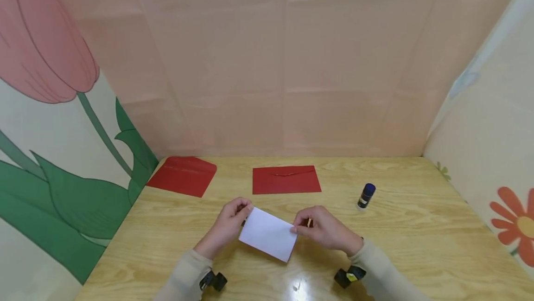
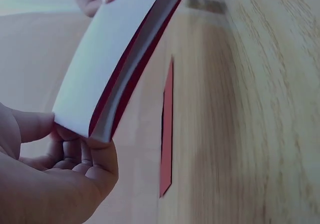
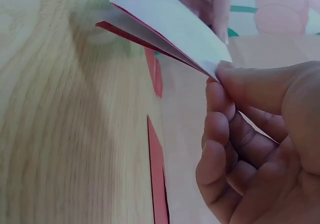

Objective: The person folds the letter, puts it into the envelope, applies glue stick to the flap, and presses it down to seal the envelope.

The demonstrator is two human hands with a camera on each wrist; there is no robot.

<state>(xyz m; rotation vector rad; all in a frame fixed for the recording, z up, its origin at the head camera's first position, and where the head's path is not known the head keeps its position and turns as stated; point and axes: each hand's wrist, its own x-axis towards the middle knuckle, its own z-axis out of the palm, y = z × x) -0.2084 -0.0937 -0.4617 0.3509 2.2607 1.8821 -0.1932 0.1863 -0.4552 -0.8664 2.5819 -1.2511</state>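
Observation:
A folded sheet of paper (image 1: 269, 235), white on top with red showing along its layered edges, is held above the table between both hands. My left hand (image 1: 228, 221) pinches its upper left corner between thumb and fingers. On the other side, the right hand (image 1: 324, 230) pinches the right edge. In the left wrist view the layers of the paper (image 2: 102, 64) stand a little apart along one side. From the right wrist, the paper (image 3: 175, 27) gapes at its far end, and the layers meet near the right thumb.
A red envelope (image 1: 287, 185) lies behind the paper, its flap folded down. Farther left is another red envelope (image 1: 183, 178) with its flap unfolded. A glue stick (image 1: 366, 196) with a dark blue cap stands at the right. Printed cloth walls (image 1: 283, 83) enclose the wooden table (image 1: 417, 227).

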